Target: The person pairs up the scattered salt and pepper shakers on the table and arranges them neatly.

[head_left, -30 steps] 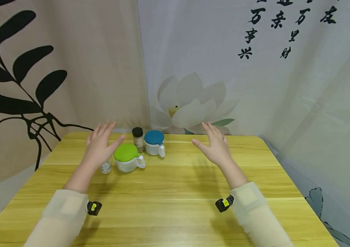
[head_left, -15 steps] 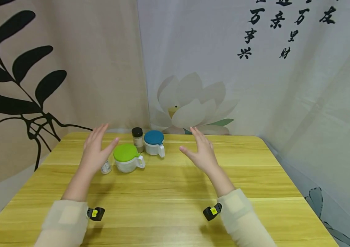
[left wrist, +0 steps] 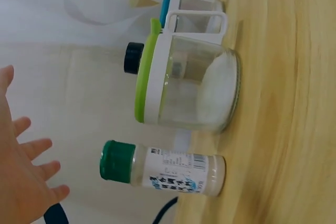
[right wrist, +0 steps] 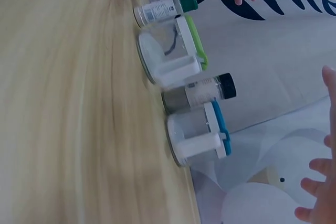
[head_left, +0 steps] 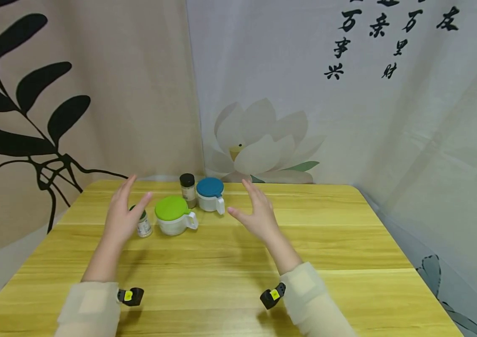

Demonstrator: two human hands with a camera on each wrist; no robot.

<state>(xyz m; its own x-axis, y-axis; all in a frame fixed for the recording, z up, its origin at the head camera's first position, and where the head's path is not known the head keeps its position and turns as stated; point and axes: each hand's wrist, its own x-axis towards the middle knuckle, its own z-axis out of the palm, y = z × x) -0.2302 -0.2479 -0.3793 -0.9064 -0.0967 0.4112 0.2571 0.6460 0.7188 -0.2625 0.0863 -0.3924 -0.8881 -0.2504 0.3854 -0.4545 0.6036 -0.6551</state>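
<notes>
Lime green pops first on my feed: that's the lid (head_left: 171, 208) of a glass seasoning jar (head_left: 173, 228) left of centre in the head view, with white powder (left wrist: 216, 85) showing inside it on the left wrist cam. Behind it stands a black-capped shaker (head_left: 188, 192), then a blue-lidded jar (head_left: 210, 194) just beside that, and a green-capped shaker (head_left: 144, 227) is farther left in the frame, partly blocked by the left hand (head_left: 119, 219). All four are upright on the wooden table (head_left: 226, 285). Both hands are empty, fingers spread, nothing gripped: left is near the green-capped shaker but clear of it, and the right hand (head_left: 260, 219), a bit right of mid-frame, is closest to the blue-lidded jar without touching. What bugs me from this end is how tight that cluster is. If the left hand swings inward, I reckon it could clip the green-capped shaker, which looks skinny enough to tip into its neighbour. Any reach over the front could snag the white handle (head_left: 195, 221) of the glass seasoning jar and spin it. Also can't tell from here how snug the lids are; if one's loose, lifting by it alone might dump powder everywhere.
</notes>
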